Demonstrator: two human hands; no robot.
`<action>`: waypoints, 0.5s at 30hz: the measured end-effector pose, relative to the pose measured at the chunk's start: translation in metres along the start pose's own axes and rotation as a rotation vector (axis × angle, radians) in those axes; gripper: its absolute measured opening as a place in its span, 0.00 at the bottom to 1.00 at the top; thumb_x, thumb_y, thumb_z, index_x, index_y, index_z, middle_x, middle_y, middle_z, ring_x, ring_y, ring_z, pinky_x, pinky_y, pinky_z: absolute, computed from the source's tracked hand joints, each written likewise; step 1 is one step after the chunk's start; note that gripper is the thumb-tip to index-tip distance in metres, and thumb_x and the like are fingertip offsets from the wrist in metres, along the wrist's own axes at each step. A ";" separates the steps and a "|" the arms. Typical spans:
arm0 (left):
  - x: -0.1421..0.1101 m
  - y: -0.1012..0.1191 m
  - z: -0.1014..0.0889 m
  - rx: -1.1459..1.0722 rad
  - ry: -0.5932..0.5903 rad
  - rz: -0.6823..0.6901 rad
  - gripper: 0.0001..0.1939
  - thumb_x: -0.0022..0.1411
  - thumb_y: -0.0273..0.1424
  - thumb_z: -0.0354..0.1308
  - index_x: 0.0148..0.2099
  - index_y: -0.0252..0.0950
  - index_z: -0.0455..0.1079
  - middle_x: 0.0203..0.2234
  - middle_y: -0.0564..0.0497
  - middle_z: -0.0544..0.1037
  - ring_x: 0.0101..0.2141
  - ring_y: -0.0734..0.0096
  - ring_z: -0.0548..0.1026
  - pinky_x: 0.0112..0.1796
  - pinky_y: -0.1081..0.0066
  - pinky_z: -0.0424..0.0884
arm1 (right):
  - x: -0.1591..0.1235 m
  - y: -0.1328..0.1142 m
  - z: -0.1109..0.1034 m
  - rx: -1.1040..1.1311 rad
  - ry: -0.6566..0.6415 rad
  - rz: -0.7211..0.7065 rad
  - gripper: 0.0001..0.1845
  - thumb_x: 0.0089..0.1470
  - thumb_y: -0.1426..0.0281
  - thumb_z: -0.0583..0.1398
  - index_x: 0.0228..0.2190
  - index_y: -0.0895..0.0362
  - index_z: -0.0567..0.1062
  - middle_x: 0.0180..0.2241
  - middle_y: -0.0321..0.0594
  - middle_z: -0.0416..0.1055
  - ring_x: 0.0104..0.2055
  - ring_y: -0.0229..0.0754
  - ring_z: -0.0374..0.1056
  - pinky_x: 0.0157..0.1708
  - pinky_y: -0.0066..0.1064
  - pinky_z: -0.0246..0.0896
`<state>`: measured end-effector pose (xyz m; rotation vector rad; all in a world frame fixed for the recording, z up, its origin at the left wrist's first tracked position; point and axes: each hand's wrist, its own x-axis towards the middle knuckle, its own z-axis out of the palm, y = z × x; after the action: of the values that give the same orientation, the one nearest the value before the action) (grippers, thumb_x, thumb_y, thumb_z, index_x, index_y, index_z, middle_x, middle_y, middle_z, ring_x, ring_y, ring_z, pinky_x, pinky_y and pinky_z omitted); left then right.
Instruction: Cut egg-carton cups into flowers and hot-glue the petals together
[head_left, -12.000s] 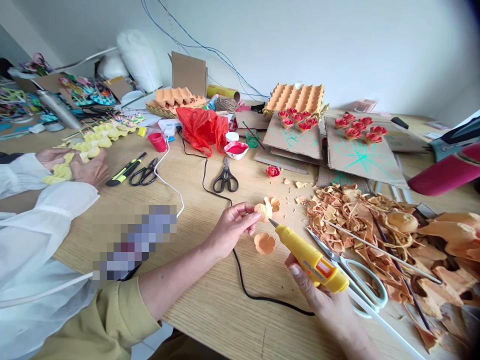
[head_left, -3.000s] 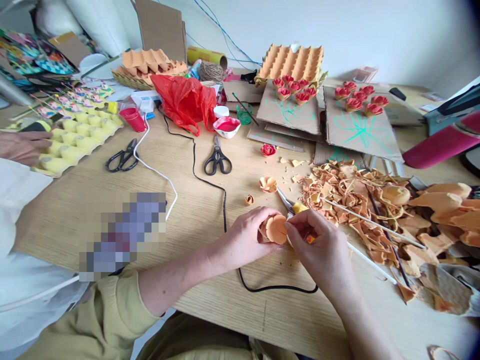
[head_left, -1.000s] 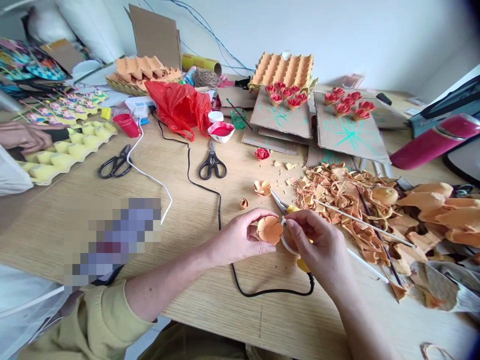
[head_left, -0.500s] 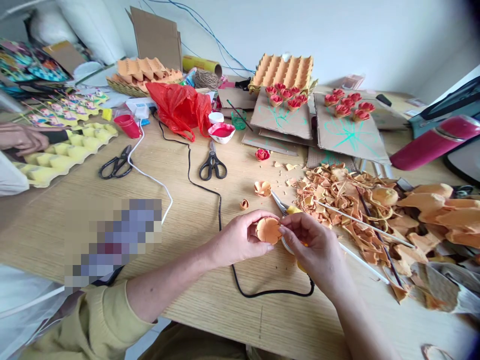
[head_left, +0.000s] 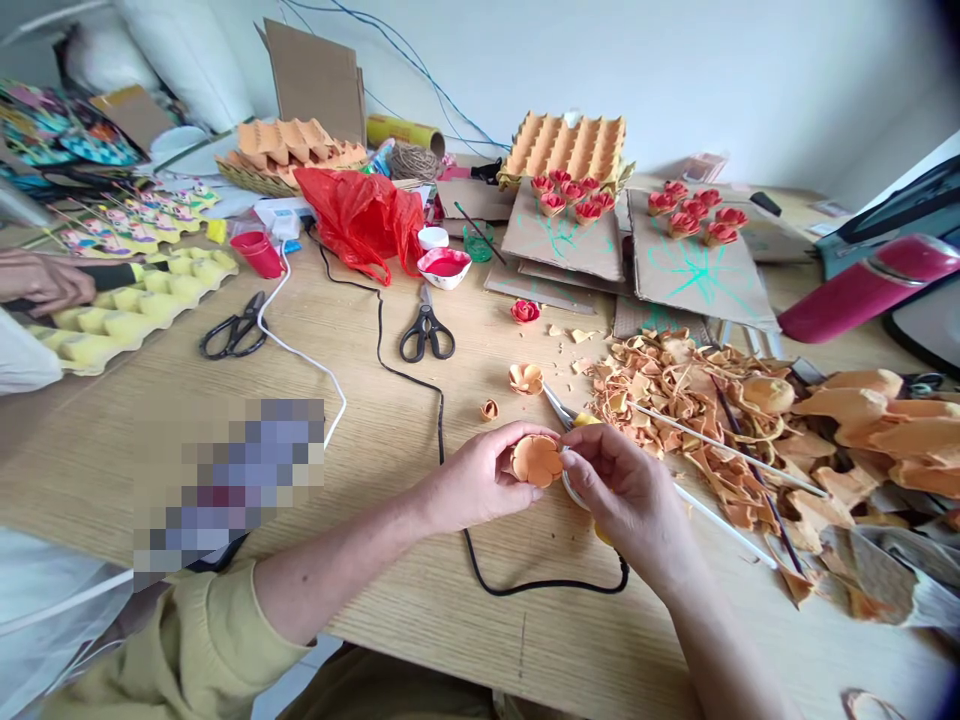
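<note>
An orange flower-shaped piece cut from egg carton [head_left: 537,460] sits between my two hands above the wooden table [head_left: 390,590]. My left hand [head_left: 480,477] curls round it from the left, fingers closed on it. My right hand [head_left: 628,490] pinches its right edge with fingertips pressed together. Under my right hand lie the white-handled scissors [head_left: 559,408] and the yellow glue gun, mostly hidden, with its black cord [head_left: 525,585] looping toward me. A second orange flower [head_left: 525,378] and a small rolled orange piece [head_left: 489,409] lie just beyond my hands.
A heap of orange carton scraps [head_left: 720,420] fills the right. Black scissors [head_left: 427,332] and another pair [head_left: 234,330] lie mid-table. Red flowers stand on cardboard sheets [head_left: 697,270]. Another person's hand [head_left: 45,280] rests on a yellow egg tray [head_left: 127,310] at left. A red paint bowl [head_left: 444,268] stands behind.
The glue gun held 12 s ago now lies on the table, and both hands have closed on the orange flower. Over the last second my right fingertips have pressed in at its edge.
</note>
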<state>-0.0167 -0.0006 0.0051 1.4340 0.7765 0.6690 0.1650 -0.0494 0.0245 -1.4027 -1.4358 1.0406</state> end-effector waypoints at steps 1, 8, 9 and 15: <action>0.000 0.001 0.000 -0.013 -0.002 0.003 0.27 0.49 0.22 0.65 0.54 0.33 0.69 0.44 0.46 0.78 0.42 0.65 0.78 0.43 0.68 0.74 | 0.000 0.000 0.000 0.010 0.001 0.004 0.12 0.60 0.58 0.61 0.36 0.54 0.74 0.28 0.37 0.74 0.27 0.38 0.69 0.24 0.27 0.62; -0.001 0.008 -0.001 0.019 0.019 -0.014 0.21 0.53 0.22 0.64 0.50 0.33 0.72 0.44 0.46 0.78 0.42 0.66 0.77 0.42 0.68 0.74 | 0.000 0.007 -0.004 -0.007 0.062 0.015 0.14 0.63 0.57 0.59 0.40 0.55 0.74 0.28 0.37 0.72 0.26 0.37 0.67 0.24 0.27 0.62; -0.001 0.008 -0.001 0.018 0.023 -0.014 0.20 0.53 0.23 0.64 0.50 0.33 0.72 0.44 0.47 0.78 0.42 0.66 0.77 0.41 0.69 0.74 | -0.002 0.005 -0.005 -0.028 0.087 -0.015 0.13 0.63 0.58 0.59 0.41 0.55 0.74 0.28 0.36 0.71 0.26 0.37 0.66 0.24 0.27 0.62; 0.002 0.001 -0.005 -0.043 -0.023 -0.031 0.23 0.50 0.25 0.67 0.50 0.33 0.72 0.41 0.48 0.77 0.39 0.69 0.75 0.38 0.72 0.74 | -0.043 -0.054 0.003 -0.232 -0.092 -0.593 0.08 0.66 0.70 0.57 0.46 0.53 0.74 0.35 0.40 0.75 0.37 0.40 0.72 0.35 0.29 0.70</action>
<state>-0.0200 0.0038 0.0062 1.3857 0.7613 0.6406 0.1473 -0.0934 0.0740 -0.9825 -1.9294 0.5745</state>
